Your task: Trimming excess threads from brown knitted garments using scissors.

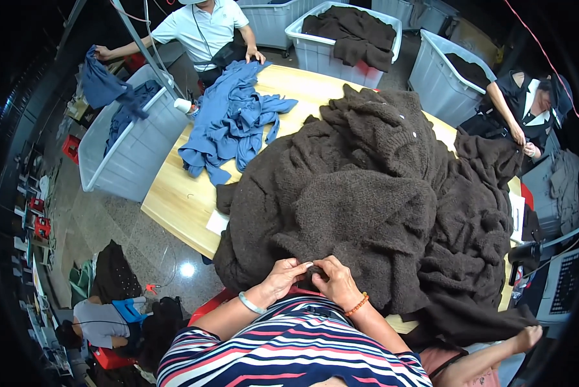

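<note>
A big heap of dark brown knitted garments covers most of the wooden table in front of me. At its near edge, my left hand and my right hand meet with their fingertips close together. Both pinch a small fold of the brown knit garment between thumbs and forefingers. The rest of that piece runs into the heap, so I cannot tell where it ends. A pale bracelet circles my left wrist, an orange beaded one my right.
Blue garments lie on the table's far left, near a standing person in white. Grey-white bins stand around, several holding clothes. One person at the right and another at lower right handle brown knitwear. A seated person works at lower left.
</note>
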{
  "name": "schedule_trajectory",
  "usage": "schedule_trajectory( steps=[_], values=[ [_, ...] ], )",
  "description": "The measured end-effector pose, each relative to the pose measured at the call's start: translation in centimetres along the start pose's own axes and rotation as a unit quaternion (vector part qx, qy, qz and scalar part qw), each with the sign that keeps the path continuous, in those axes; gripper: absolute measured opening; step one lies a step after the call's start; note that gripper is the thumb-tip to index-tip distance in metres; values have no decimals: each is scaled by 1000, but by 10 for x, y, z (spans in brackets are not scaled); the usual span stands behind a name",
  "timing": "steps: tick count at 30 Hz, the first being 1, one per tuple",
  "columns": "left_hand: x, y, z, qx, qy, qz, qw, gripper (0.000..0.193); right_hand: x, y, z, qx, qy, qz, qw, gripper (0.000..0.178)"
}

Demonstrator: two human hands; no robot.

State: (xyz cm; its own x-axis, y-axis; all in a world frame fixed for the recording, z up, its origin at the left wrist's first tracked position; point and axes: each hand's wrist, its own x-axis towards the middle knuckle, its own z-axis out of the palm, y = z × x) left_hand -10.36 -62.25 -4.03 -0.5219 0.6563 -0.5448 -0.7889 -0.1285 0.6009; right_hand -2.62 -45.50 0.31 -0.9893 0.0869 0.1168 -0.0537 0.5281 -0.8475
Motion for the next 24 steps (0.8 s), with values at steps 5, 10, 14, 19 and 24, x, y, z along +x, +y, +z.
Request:
schedule_trajectory(
  steps=[5,10,14,19,24],
  values=[
    [-3,3,1,44,-3,33,998,10,5,2,2,-9,36,8,999,27],
    [-29,14,25,382,69,225,894,25,1,9,2,-19,43,13,999,27],
    [-34,21,34,564,90,405,714,39,1,6,1,4,49,32,998,26],
    [-24,25,30,470,41,329,818,18,5,0,-1,36,38,24,998,24],
    [-14,21,24,464,47,313,827,10,4,1,-2,64,-21,72,995,24]
  ],
)
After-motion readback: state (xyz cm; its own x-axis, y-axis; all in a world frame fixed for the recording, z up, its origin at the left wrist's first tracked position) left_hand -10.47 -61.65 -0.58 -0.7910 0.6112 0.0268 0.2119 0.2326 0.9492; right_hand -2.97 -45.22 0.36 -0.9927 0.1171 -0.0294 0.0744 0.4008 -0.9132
